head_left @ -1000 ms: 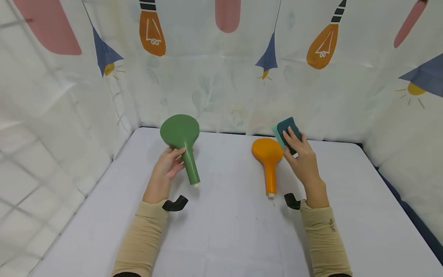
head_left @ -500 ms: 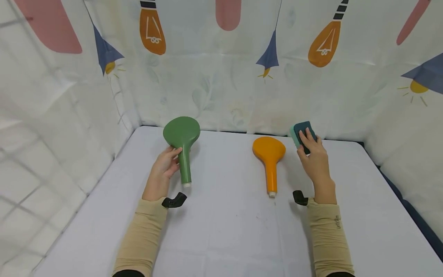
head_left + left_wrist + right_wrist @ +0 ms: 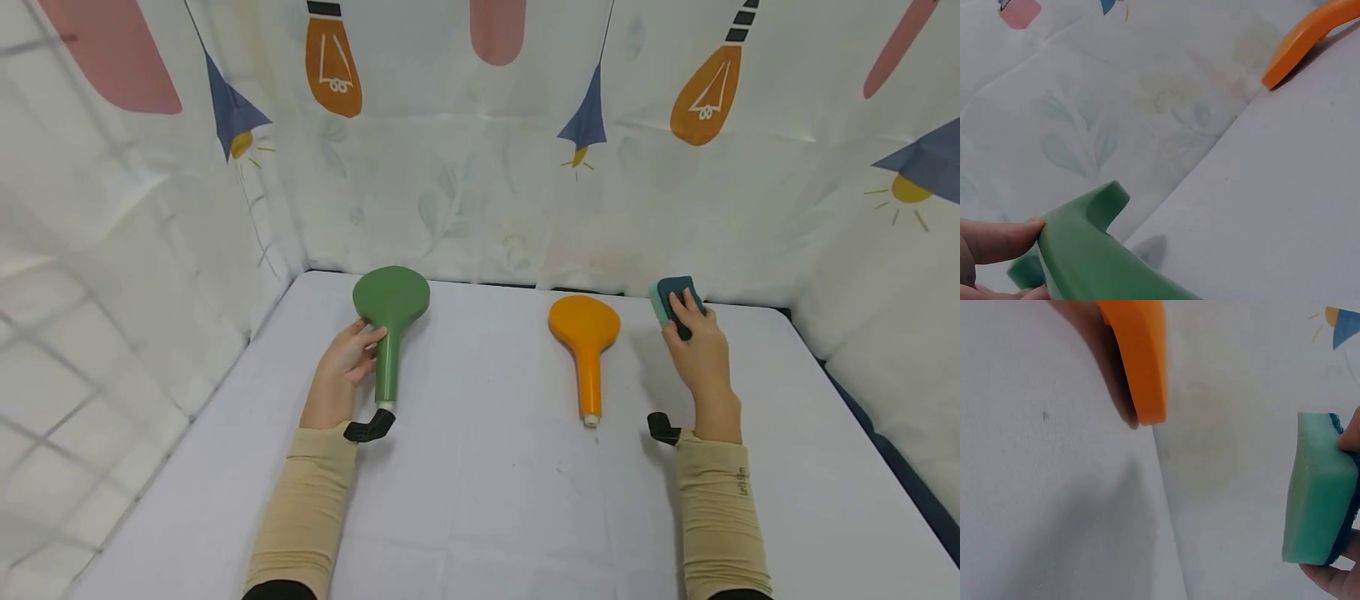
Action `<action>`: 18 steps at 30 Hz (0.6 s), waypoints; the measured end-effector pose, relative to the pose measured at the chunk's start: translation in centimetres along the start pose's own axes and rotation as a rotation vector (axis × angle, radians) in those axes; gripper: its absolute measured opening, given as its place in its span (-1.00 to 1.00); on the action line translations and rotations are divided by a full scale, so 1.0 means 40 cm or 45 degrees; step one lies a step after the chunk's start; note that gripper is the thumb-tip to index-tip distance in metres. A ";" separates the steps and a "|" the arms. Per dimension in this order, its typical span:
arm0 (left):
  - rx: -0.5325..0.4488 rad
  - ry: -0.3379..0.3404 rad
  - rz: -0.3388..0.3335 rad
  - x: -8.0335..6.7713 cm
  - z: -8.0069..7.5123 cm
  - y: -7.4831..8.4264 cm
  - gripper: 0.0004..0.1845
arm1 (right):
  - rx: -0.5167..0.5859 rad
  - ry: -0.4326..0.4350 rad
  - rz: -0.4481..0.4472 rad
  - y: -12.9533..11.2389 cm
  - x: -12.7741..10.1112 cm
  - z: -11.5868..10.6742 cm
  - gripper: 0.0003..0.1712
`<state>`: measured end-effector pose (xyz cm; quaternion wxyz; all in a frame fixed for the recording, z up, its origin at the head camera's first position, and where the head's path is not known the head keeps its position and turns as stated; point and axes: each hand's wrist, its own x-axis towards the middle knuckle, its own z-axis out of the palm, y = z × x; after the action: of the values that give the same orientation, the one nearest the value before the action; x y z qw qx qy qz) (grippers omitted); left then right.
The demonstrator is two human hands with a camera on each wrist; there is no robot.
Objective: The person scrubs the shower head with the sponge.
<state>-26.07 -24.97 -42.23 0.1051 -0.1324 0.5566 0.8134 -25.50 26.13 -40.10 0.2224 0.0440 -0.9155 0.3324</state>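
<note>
A green shower head (image 3: 389, 315) with a round face and long handle lies toward the left of the white table (image 3: 480, 500). My left hand (image 3: 343, 367) grips its handle, and the left wrist view shows fingers pinching the green shower head (image 3: 1091, 250). An orange shower head (image 3: 586, 333) lies on the table right of centre, untouched. At the far right my right hand (image 3: 697, 346) holds a green-and-dark-teal sponge (image 3: 673, 298) low over the table. In the right wrist view the sponge (image 3: 1316, 512) stands on edge beside the orange shower head (image 3: 1138, 356).
Cloth walls printed with light bulbs (image 3: 480, 150) close in the table on the left, back and right. A dark gap (image 3: 885, 450) runs along the table's right edge. Bare tabletop lies in front of both hands.
My left hand lowered the green shower head toward the table and straightened its handle. My right hand carried the sponge rightward and down, away from the orange shower head.
</note>
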 end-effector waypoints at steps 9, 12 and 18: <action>0.047 -0.100 -0.065 0.014 -0.047 0.006 -0.20 | -0.005 -0.007 0.049 0.026 -0.002 -0.007 -0.42; 0.020 -0.118 -0.073 0.016 -0.051 0.003 -0.21 | 0.002 -0.039 0.088 0.030 -0.004 -0.014 -0.42; -0.019 -0.106 -0.078 0.011 -0.055 -0.003 -0.21 | 0.019 -0.061 0.122 0.038 -0.007 -0.020 -0.41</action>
<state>-26.21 -26.95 -43.23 0.1522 -0.1161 0.5415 0.8186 -25.28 27.80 -40.56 0.1838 0.0098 -0.9191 0.3484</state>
